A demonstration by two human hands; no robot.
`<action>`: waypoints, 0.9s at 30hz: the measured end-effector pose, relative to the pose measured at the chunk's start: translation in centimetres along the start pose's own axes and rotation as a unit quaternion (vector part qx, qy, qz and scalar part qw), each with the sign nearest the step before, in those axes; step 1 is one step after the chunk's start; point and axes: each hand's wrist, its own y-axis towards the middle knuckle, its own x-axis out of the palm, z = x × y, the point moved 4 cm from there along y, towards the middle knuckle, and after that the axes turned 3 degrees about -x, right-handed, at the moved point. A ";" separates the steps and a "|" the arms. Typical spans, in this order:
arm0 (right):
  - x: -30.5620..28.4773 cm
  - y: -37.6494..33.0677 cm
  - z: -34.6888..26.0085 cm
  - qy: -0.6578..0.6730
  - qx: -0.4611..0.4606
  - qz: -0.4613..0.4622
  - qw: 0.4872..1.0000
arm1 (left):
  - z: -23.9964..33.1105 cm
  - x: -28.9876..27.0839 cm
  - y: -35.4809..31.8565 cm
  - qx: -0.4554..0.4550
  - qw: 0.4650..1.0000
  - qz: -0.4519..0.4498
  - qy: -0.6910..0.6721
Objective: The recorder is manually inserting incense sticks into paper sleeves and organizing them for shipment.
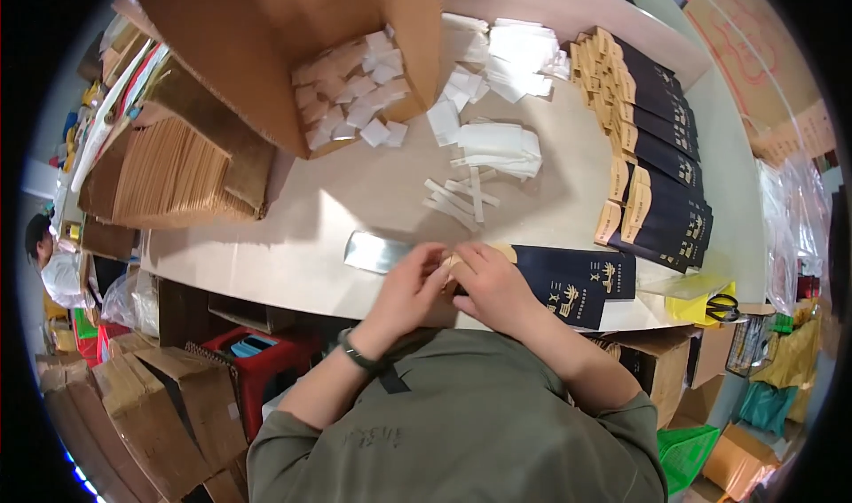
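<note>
While my left hand (pixel 410 283) and right hand (pixel 486 281) both pinch the tan end of the dark flat sleeve (pixel 568 283) at the near table (pixel 293 237) edge, I should, I think, press the fold evenly, beside the silver pouch (pixel 377 252).

Bright, even overhead light; soft shadows on bench (pixel 293 237) toward 9 o'clock; fisheye bends edges, black rim; slight blur.
</note>
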 end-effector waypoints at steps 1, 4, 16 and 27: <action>-0.5 0.1 -0.4 0.010 -0.001 -0.002 1.000 | 0.7 -1.5 -0.7 0.025 0.994 0.027 0.100; -1.8 0.4 -0.7 0.006 -0.021 0.022 1.000 | 4.3 -4.7 -1.4 0.285 0.804 0.139 0.503; -13.4 -2.5 8.3 -0.147 0.064 -0.030 0.987 | -1.9 -2.9 -2.0 -0.070 0.994 -0.061 0.052; -5.2 -1.6 1.8 -0.078 0.093 0.023 0.992 | -0.3 -1.7 -1.2 -0.017 0.959 0.016 0.281</action>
